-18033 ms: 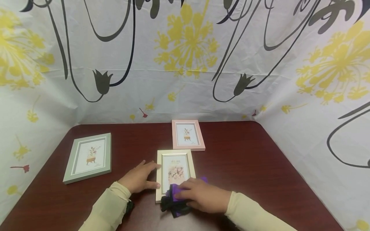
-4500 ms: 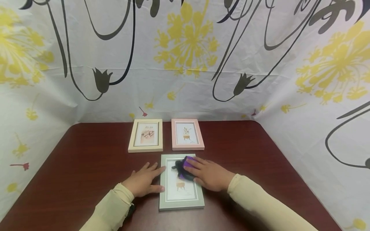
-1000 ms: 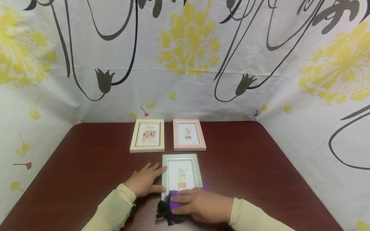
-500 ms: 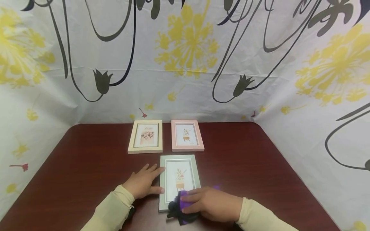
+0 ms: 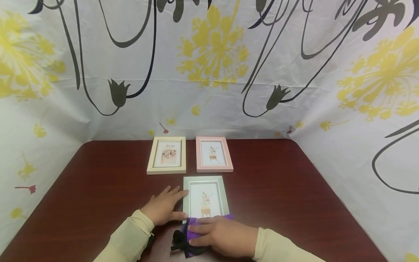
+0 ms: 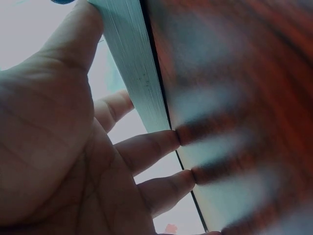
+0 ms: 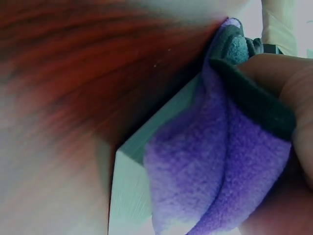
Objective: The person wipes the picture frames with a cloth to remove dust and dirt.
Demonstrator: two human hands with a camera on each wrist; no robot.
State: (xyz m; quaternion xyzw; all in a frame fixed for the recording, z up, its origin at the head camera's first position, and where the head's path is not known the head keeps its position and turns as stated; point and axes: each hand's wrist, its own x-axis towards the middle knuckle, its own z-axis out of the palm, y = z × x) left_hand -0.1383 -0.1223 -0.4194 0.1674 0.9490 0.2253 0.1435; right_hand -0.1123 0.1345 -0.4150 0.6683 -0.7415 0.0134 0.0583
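Note:
A pale green picture frame [image 5: 204, 196] lies flat near the middle of the table, its print showing a plant in a pot. My left hand [image 5: 162, 209] rests at its left side with fingers spread, the thumb and index finger on the border. In the left wrist view, other fingertips touch the tabletop beside the frame's edge [image 6: 137, 68]. My right hand [image 5: 226, 236] holds a purple cloth [image 5: 193, 234] with black trim, pressed over the frame's near end. The right wrist view shows the cloth [image 7: 195, 156] bunched under the thumb and draped over a frame corner [image 7: 129, 191].
Behind the green frame lie a cream picture frame [image 5: 168, 154] with a blossom print and a pink picture frame [image 5: 214, 154], side by side near the table's back edge. A patterned white curtain [image 5: 183, 120] encloses the dark red table [image 5: 278, 182] at the back and sides.
Since the oldest frame, the cream frame has gone from the middle to the back, and the green one from the left to the middle. Lately the cloth slid down the green frame, then leftward.

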